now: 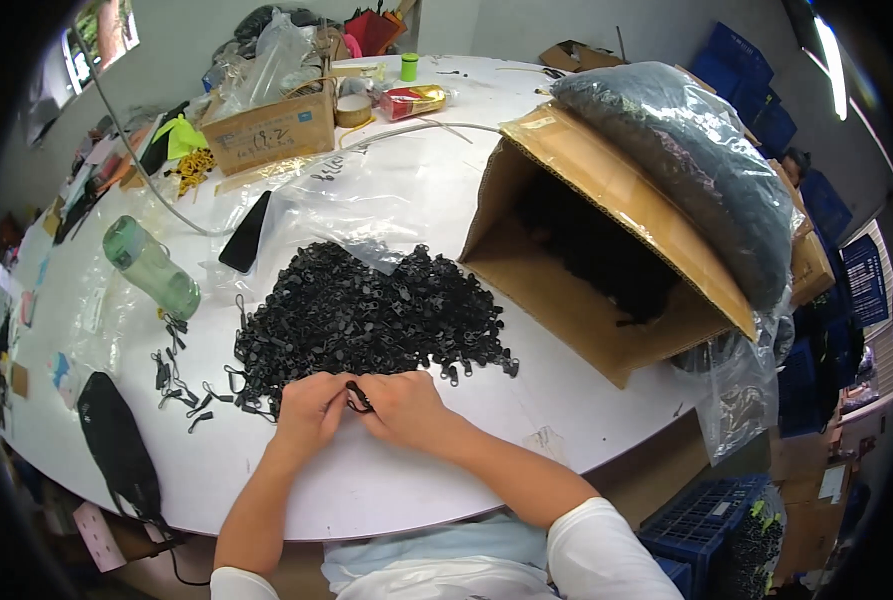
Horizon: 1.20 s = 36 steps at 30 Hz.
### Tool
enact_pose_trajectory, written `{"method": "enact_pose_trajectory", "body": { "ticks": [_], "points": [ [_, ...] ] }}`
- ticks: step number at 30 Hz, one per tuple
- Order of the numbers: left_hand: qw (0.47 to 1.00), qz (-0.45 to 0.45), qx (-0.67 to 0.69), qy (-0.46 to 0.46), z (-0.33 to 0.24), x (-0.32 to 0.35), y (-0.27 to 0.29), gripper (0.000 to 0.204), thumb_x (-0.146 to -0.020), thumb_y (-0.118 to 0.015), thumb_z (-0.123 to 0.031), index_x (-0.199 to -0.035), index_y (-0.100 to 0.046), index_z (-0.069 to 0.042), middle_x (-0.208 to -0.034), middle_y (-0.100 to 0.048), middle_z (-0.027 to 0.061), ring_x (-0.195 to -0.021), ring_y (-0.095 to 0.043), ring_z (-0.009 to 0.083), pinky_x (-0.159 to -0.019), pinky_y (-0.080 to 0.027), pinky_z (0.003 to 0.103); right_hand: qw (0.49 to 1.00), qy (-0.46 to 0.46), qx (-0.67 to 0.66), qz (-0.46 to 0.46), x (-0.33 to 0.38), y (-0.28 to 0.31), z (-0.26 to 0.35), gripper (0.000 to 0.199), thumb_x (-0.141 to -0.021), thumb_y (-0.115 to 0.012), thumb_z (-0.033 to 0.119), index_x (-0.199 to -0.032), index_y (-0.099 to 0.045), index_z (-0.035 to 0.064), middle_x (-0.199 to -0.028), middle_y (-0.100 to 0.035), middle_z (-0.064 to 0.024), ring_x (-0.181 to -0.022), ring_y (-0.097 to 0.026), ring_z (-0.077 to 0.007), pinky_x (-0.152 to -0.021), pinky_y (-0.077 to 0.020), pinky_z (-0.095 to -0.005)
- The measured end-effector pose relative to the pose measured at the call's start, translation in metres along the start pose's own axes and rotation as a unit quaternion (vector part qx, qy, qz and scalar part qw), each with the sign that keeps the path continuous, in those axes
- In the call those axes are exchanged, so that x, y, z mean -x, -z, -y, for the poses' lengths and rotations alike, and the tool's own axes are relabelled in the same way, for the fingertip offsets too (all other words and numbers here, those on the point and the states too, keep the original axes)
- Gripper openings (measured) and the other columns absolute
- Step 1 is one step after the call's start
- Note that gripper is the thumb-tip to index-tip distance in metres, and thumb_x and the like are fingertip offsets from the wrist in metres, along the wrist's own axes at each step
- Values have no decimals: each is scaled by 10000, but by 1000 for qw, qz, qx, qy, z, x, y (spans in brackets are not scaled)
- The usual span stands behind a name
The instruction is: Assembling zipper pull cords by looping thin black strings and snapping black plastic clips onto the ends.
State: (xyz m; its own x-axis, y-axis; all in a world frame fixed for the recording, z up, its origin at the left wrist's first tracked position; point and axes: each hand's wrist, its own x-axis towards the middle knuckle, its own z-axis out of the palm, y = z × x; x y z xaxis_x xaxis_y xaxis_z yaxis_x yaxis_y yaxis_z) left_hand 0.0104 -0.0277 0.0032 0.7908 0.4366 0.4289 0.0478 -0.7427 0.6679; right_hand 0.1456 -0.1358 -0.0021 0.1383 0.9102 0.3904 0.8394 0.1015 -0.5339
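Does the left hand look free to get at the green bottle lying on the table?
Probably not right now: the left hand and right hand both pinch a small black piece. The path to the green bottle looks open.

The small black plastic piece (358, 397) pinched between the left hand (309, 408) and the right hand (404, 405) is mostly covered by the fingertips, so its shape cannot be told. The single parts in the heap of small black plastic pieces (366, 315) are too small to make out. The open brown cardboard box (606, 250) lies in shadow inside; its dark contents stay unclear. The black flat pouch (116, 445) runs off the table edge.
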Motion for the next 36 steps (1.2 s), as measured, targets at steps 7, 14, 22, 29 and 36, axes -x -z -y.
{"method": "enact_pose_trajectory", "body": {
  "ticks": [7, 14, 22, 29, 36],
  "points": [
    [1000, 7, -25, -14, 1, 3, 6, 248, -708, -630, 64, -947, -657, 2, -771, -653, 129, -667, -645, 268, -594, -513, 322, 992, -45, 39, 107, -2, 8, 8, 159, -714, -623, 123, -826, -560, 30, -669, -625, -116, -632, -640, -316, -546, -506, -427],
    [1000, -10, 9, -13, -8, -1, 5, 256, -706, -623, 66, -950, -667, 1, -812, -678, 128, -710, -672, 244, -628, -517, 294, 988, -65, 69, 125, -9, 13, 8, 168, -755, -611, 154, -854, -609, 18, -676, -646, -148, -629, -650, -330, -580, -521, -429],
    [990, -53, 110, 75, -9, -3, 13, 57, -819, -624, -22, -824, -582, 17, -754, -500, 77, -615, -510, 154, -549, -416, 255, 999, -4, -24, 35, -5, 11, 7, 149, -736, -635, 181, -695, -566, 55, -618, -596, -125, -571, -607, -320, -527, -473, -431],
    [858, 3, 501, 116, -9, 10, -7, 91, -814, -650, 26, -894, -620, -5, -937, -518, 48, -862, -518, 114, -765, -436, 235, 999, 37, -16, -25, -5, 16, 12, 169, -685, -693, 166, -674, -552, 73, -601, -577, -67, -520, -591, -267, -486, -468, -375],
    [970, -95, 215, 68, -15, 6, 4, 93, -741, -703, 1, -814, -647, -12, -775, -568, 52, -683, -556, 102, -583, -451, 229, 992, -26, -126, -8, -8, 11, 10, 148, -689, -697, 161, -673, -591, 59, -602, -598, -91, -532, -602, -277, -487, -458, -358]
  ]
}}
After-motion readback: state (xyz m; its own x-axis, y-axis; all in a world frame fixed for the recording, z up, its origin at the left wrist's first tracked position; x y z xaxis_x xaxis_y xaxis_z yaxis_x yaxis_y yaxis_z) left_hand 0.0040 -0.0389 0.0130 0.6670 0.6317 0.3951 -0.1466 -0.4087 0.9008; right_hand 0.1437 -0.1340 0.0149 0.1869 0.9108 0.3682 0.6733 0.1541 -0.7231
